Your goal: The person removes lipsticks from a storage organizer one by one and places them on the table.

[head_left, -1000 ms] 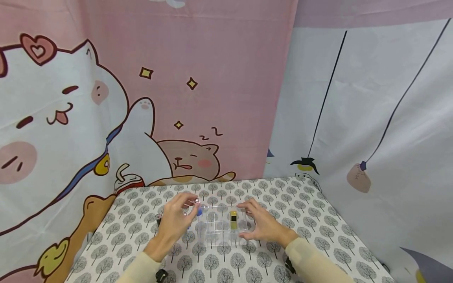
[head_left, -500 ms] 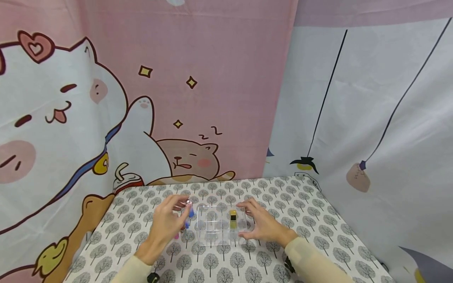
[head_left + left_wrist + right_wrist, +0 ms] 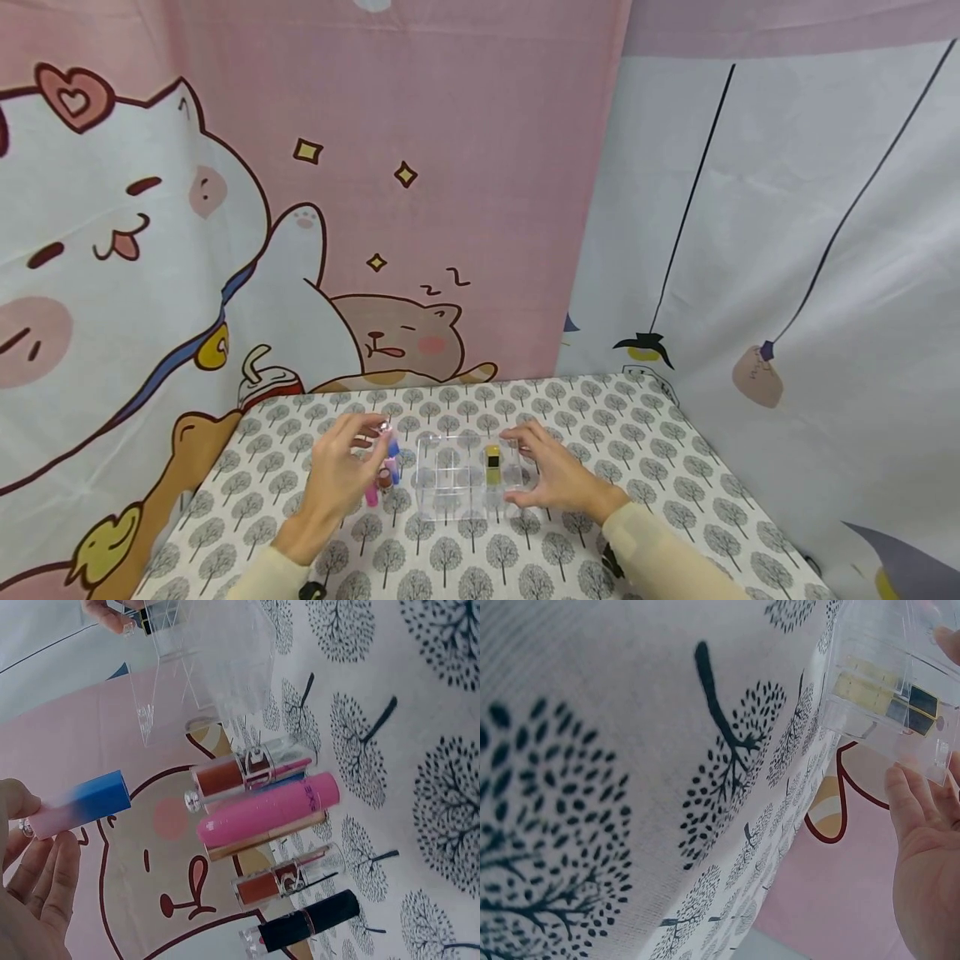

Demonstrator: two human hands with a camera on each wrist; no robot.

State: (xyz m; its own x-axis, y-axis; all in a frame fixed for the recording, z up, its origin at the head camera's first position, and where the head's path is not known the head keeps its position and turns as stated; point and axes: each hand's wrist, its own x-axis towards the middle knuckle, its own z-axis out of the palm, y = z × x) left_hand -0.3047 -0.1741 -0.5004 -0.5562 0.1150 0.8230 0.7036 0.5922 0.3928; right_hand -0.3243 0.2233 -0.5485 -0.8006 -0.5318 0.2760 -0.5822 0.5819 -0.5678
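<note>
My left hand (image 3: 339, 462) pinches a pink-to-blue lipstick tube (image 3: 82, 805) by its clear knobbed end, raised above the tablecloth. Beneath and beside that hand stand several lip cosmetics: a bright pink tube (image 3: 270, 808), a clear-capped lip gloss (image 3: 225, 778), another lip gloss (image 3: 259, 889) and a black tube (image 3: 311, 921). At the middle of the table is a clear divided organizer box (image 3: 442, 504). My right hand (image 3: 558, 473) holds the box's right side between thumb and fingers. Inside it, towards that side, stands a yellow tube with a black patch (image 3: 492, 465).
A tablecloth (image 3: 450, 575) with a tree print covers the table. Behind it hangs a pink cartoon curtain (image 3: 480, 208), and a pale curtain (image 3: 847, 250) closes off the right side. A small dark object (image 3: 611, 560) lies by the right forearm.
My left hand has moved left, away from the organizer box, carrying the lipstick tube over to the other cosmetics. The right hand has stayed on the box.
</note>
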